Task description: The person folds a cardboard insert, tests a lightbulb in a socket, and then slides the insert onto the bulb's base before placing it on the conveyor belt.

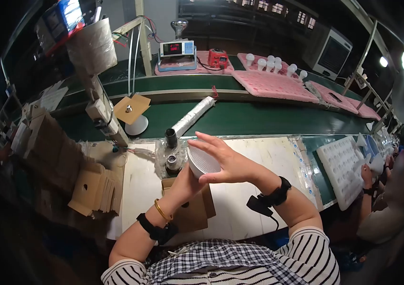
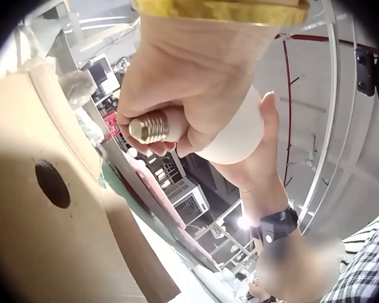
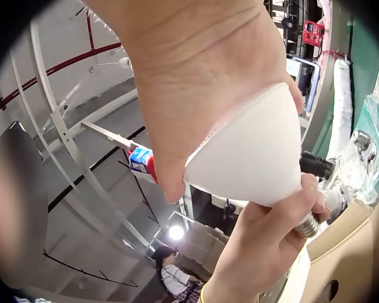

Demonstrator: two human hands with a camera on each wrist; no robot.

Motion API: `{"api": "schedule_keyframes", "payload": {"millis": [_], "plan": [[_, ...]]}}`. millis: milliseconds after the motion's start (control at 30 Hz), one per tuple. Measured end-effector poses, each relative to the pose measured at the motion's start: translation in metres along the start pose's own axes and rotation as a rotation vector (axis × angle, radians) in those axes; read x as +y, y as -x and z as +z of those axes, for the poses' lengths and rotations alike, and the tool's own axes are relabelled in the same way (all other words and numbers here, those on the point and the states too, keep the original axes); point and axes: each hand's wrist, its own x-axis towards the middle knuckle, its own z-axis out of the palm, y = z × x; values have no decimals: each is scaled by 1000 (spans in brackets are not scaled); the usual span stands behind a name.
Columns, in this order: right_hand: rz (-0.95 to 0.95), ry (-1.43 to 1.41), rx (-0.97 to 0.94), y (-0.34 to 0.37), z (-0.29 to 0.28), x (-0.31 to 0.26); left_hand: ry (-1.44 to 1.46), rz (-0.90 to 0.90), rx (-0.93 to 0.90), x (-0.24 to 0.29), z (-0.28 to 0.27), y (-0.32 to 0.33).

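- A white worktop bears a brown cardboard box with a round hole.
- Raised near this box: a white, flared, plastic-looking light bulb; the left hand pinches its neck, the right hand spreads wide across its face.
- Its long axis slants, silver screw base toward the box.
- Seemingly midway: bulb lifted, not yet set down.
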Motion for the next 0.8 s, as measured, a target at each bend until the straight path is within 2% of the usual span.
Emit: {"api": "schedule_keyframes", "payload": {"millis": [33,67,133,167,200,267,333,400,667,800], "plan": [[12,-41,25,-3,2,1,18,-72,-17,3,-3,5],[25,-82,53,-7,4,5,-141,-11,-6,-3,-8,8],[37,227,198,-14,8,24,-513,135,229,5,-18,22],[92,302,225,-16,9,34,-535,221,312,12,-24,29],[145,376,254,-19,11,44,-533,221,319,14,-31,39],[187,393,260,-25,18,58,-423,55,20,15,-40,63],[208,500,261,-31,25,62,-463,78,40,18,-33,84],[197,531,268,-37,32,67,-553,86,-101,17,-29,102],[218,608,229,-48,38,72,-729,174,-141,20,-18,117],[226,624,233,-50,38,73,-751,126,-188,13,-19,113]]}}
